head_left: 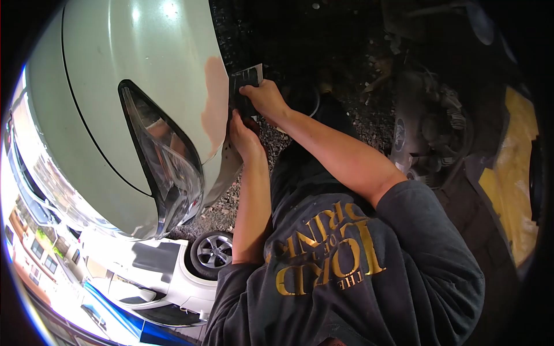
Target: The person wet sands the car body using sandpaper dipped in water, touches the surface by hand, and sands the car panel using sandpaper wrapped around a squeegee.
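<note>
My right hand (266,99) is closed on a dark flat sheet (249,78) with a light edge, thumb lying on its face. The sheet stands beside the edge of a pale car body panel (173,52). Just below it, my left hand (246,138) is raised near the same panel edge. Its thumb points up, but its other fingers are mostly hidden, so whether it holds anything is unclear. A pinkish-beige patch (214,106) marks the panel beside both hands.
A dark-rimmed lamp (164,150) is set into the body panel. Below it are a wheel (212,254) and a white car (124,256). Gravelly ground (222,213) shows below the hands. Dark machinery (430,121) and a yellow sheet (511,179) lie to the right.
</note>
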### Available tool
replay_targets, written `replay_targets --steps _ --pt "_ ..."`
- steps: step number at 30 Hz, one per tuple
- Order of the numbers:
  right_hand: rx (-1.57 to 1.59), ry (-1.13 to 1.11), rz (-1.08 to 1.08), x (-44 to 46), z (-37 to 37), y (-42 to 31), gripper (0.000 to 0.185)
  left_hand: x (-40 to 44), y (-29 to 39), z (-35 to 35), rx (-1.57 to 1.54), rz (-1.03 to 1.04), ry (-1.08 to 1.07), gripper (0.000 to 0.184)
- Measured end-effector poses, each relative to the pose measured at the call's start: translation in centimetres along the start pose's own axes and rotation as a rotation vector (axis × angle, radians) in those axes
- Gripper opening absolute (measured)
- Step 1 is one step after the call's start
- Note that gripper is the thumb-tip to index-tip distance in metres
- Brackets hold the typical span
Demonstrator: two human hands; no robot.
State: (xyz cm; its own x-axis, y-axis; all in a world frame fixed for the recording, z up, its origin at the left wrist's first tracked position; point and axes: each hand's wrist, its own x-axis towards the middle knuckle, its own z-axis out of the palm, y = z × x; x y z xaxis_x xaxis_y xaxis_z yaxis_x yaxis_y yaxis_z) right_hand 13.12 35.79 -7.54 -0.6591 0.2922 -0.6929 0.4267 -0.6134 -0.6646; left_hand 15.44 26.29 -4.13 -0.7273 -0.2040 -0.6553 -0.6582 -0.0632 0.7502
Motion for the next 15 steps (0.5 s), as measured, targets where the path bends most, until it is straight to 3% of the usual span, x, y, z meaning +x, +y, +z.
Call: replay_targets --steps 6,15 --pt "0.032 -0.046 -0.006 -2.0 0.3 0.8 0.018 -1.7 0.4 -1.7 0.047 -0.01 0.01 0.031" --pt "0.097 -0.058 0.139 -6.4 0.8 0.3 0.02 -4.9 1.3 -4.8 0.057 -0.043 -0.009 0.029"
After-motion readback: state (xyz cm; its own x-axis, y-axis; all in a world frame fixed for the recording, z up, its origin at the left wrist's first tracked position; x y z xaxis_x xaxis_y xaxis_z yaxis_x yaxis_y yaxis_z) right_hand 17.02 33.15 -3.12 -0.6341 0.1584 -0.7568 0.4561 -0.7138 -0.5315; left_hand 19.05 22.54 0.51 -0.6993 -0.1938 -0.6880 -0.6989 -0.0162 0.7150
